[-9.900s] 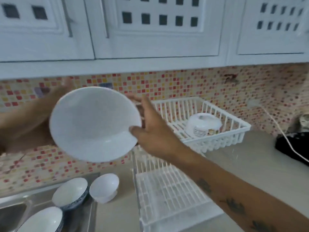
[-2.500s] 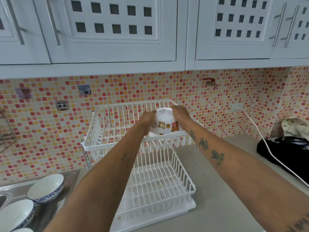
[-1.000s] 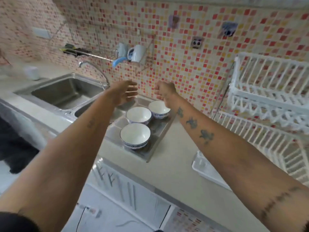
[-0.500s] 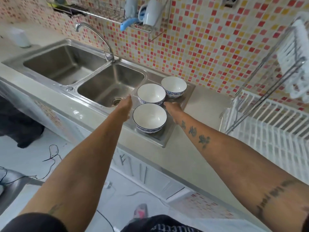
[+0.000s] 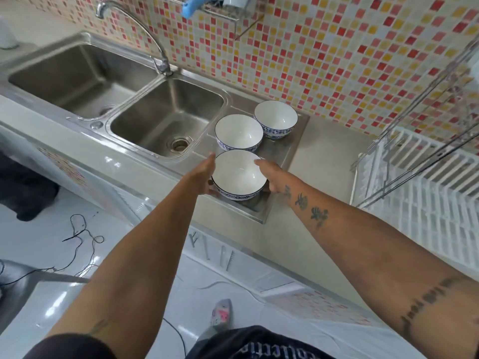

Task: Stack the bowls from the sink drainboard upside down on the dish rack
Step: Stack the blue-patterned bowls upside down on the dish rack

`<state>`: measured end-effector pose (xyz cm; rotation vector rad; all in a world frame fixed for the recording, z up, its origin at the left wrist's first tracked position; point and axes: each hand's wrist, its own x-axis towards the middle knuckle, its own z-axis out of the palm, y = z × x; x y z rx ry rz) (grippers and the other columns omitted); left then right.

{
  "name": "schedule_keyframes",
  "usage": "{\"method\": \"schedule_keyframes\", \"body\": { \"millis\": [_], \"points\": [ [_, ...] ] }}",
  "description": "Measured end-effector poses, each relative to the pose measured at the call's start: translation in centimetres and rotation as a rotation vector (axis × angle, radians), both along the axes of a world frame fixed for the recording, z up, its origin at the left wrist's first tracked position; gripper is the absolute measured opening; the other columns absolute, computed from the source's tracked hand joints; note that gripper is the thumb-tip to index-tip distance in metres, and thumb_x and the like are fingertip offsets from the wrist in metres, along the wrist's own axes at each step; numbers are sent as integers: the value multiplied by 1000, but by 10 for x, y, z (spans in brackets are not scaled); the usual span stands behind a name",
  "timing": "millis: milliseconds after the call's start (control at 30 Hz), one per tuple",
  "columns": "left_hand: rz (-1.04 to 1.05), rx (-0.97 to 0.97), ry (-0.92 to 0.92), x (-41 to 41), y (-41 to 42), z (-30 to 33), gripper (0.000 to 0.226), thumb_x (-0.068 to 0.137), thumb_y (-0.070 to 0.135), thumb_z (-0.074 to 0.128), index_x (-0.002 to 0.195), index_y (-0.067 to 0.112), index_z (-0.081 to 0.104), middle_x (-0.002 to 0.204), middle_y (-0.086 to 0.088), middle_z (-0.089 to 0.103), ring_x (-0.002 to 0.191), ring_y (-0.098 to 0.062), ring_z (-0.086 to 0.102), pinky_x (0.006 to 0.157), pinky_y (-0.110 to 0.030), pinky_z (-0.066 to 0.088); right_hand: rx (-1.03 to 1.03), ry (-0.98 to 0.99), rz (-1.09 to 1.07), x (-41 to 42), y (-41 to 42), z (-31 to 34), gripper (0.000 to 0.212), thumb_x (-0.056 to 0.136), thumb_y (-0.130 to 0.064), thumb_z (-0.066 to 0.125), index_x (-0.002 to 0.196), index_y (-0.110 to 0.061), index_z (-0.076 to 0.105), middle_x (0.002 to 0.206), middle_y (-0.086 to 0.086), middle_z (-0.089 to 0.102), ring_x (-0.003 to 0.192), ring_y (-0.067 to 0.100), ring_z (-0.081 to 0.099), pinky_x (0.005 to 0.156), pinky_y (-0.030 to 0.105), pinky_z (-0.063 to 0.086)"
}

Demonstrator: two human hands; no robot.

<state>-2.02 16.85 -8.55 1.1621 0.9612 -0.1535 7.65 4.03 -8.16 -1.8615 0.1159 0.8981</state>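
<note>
Both grips flank the nearest bowl (image 5: 239, 174) on the steel drainboard (image 5: 282, 149). Left hand (image 5: 204, 174) lies against the bowl's wall at 9 o'clock, fingers extended toward 12 o'clock, palm turned to the bowl. Right hand (image 5: 270, 174) lies against the wall at 3 o'clock, index finger along the rim. Each grip is spread open, not curled shut; the bowl sits between the two palms and rests upright on the drainboard. Whether the palms press the wall or only touch it cannot be told.

Bowl layout on the drainboard:
- Nearest bowl: white inside, blue pattern outside, at the 6 o'clock end.
- Middle bowl (image 5: 238, 132): same pattern, upright, just beside the nearest bowl at its 12 o'clock.
- Far bowl (image 5: 275, 118): same pattern, upright, touching or nearly touching the middle bowl at its 2 o'clock, close to the mosaic-tiled wall (image 5: 324, 47).

Surroundings:
- Double sink (image 5: 166, 112) at 9 o'clock of the drainboard, with a curved tap (image 5: 145, 29) between the basins.
- Grey bench (image 5: 318, 161) at 3 o'clock of the drainboard.
- White dish rack (image 5: 425, 203) on the bench, well apart from the bowls at 3 o'clock; only its lower tier and metal frame rods show clearly.
</note>
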Motion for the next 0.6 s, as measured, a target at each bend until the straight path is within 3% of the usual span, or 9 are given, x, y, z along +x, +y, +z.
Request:
{"method": "schedule_keyframes", "body": {
  "millis": [67,167,267,433,533,600],
  "points": [
    [-4,-12,-3,2,-7,-1,55,99,58,19,129,23,49,118,-8,52,109,-31,51,101,-56,43,0,52,-21,-3,0,-3,23,95,-27,46,117,-25,54,111,4,60,77,20,58,67,30,47],
    [3,-17,1,3,-12,0,47,99,58,18,114,25,48,115,-7,53,105,-31,52,99,-53,44,43,100,-64,-4,0,-9,36,95,-18,41,129,-28,48,109,3,57,70,18,56,61,32,49],
    [12,-42,2,3,-13,1,55,99,57,16,125,22,50,116,-11,57,115,-35,56,100,-53,44,81,124,-112,-8,2,-8,42,95,-12,34,129,-32,46,111,1,54,73,20,56,58,32,48],
    [27,-64,21,1,-19,7,55,99,58,15,122,22,49,116,-11,59,117,-33,59,104,-49,45,22,106,-172,5,7,-31,46,83,-19,40,128,-27,51,129,3,61,106,25,63,82,37,51],
    [37,-69,42,-2,-21,15,62,97,60,16,130,19,47,115,-12,60,113,-33,60,103,-44,45,14,73,-190,-10,1,5,37,89,-16,41,124,-14,54,120,5,62,96,25,63,83,34,47],
    [42,-63,31,-3,-24,31,61,97,61,17,132,21,47,113,-10,60,105,-31,59,94,-41,47,43,74,-210,-15,-3,28,35,92,-18,43,124,-12,53,118,5,61,98,24,62,83,31,45]
  ]
}}
